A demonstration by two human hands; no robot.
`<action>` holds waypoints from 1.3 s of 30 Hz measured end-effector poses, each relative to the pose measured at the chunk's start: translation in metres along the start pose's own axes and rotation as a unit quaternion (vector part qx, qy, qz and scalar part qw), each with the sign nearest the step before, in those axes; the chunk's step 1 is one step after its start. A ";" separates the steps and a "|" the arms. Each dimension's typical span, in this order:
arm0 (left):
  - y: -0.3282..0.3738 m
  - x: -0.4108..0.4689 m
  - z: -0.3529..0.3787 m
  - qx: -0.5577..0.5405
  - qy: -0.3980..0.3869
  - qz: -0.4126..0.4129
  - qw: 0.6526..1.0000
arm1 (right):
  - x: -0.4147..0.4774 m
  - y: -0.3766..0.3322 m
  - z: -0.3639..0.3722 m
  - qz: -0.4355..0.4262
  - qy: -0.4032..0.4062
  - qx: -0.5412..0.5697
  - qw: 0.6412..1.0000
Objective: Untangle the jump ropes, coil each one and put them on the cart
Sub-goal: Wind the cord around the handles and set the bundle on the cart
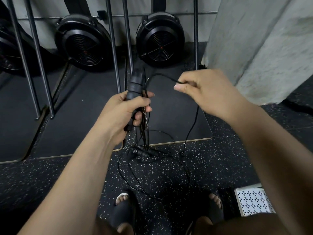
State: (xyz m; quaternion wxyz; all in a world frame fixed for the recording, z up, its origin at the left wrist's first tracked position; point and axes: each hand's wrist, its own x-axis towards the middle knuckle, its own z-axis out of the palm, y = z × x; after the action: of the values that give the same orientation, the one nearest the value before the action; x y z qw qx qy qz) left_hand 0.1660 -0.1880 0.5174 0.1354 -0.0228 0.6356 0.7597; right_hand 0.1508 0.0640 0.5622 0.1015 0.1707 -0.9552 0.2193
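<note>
Left hand (126,110) grips ribbed black handles (135,83).

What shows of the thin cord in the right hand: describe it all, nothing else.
The cord is thin, black and smooth-looking. The right hand pinches it between thumb and fingers. One stretch arcs left to the bundle of cords and handles that the left hand grips; the other hangs slack down to a small round end at the speckled floor.

matt black handles (135,85), speckled rubbery floor (169,177)
</note>
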 end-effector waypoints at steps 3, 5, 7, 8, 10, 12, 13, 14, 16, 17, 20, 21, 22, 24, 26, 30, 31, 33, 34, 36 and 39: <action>0.004 0.004 -0.010 -0.056 0.030 0.003 0.998 | -0.001 0.011 -0.010 0.017 0.037 0.002 0.999; 0.006 0.004 -0.013 -0.064 0.029 0.004 0.998 | -0.003 0.013 -0.012 0.024 0.017 0.001 1.000; 0.007 0.002 -0.011 -0.049 0.023 0.006 0.999 | -0.004 0.013 -0.012 0.018 -0.018 -0.001 1.000; 0.007 0.001 -0.008 -0.036 0.021 0.008 0.999 | -0.005 0.012 -0.012 0.010 -0.033 -0.005 0.999; 0.007 -0.001 -0.005 -0.017 0.017 0.009 1.000 | -0.005 0.009 -0.012 -0.007 -0.051 -0.016 0.999; 0.007 -0.003 -0.002 0.006 0.001 0.005 1.000 | -0.004 0.002 -0.009 -0.020 -0.067 -0.017 0.997; 0.007 -0.004 -0.001 0.025 -0.014 0.004 1.000 | -0.004 -0.001 -0.007 -0.025 -0.077 -0.020 0.997; 0.006 -0.006 0.001 0.046 -0.026 0.003 0.999 | -0.003 -0.005 -0.003 -0.028 -0.086 -0.022 0.996; 0.005 -0.008 0.005 0.081 -0.035 0.001 0.996 | -0.002 -0.011 0.004 -0.025 -0.100 -0.019 0.995; 0.004 -0.008 0.007 0.093 -0.034 -0.002 0.995 | -0.002 -0.015 0.007 -0.024 -0.105 -0.010 0.994; 0.003 -0.008 0.009 0.126 -0.021 -0.012 0.992 | -0.003 -0.026 0.016 -0.032 -0.124 0.036 0.991; 0.002 -0.008 0.010 0.127 -0.020 -0.016 0.992 | -0.003 -0.027 0.017 -0.030 -0.132 0.045 0.990; 0.003 -0.009 0.010 0.119 -0.019 -0.019 0.993 | -0.004 -0.028 0.018 -0.025 -0.138 0.053 0.989; 0.005 -0.009 0.009 0.082 -0.021 -0.024 0.996 | -0.008 -0.021 0.022 -0.001 -0.145 0.085 0.986; 0.009 -0.009 0.006 0.041 -0.015 -0.024 0.999 | -0.017 -0.006 0.030 0.043 -0.172 0.156 0.972; 0.018 -0.008 -0.005 -0.023 0.017 -0.011 1.000 | -0.055 0.045 0.072 0.156 -0.252 0.230 0.927; 0.020 -0.008 -0.008 -0.031 0.023 -0.007 0.999 | -0.067 0.058 0.085 0.187 -0.257 0.243 0.917; 0.022 -0.007 -0.013 -0.050 0.028 0.002 0.998 | -0.090 0.086 0.107 0.243 -0.255 0.250 0.902; 0.023 -0.007 -0.015 -0.064 0.025 0.007 0.998 | -0.100 0.099 0.116 0.268 -0.251 0.244 0.898; 0.024 -0.005 -0.020 -0.087 0.019 0.016 0.996 | -0.115 0.125 0.131 0.298 -0.253 0.217 0.894; 0.025 -0.002 -0.029 -0.113 0.019 0.022 0.993 | -0.132 0.159 0.142 0.320 -0.294 0.162 0.886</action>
State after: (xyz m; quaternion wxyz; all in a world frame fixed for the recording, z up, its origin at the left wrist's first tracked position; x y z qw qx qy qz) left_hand 0.1584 -0.2203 0.5362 0.1033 -0.0387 0.5487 0.8287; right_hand 0.1971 0.1713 0.3403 -0.2892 -0.0733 -0.8952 0.3312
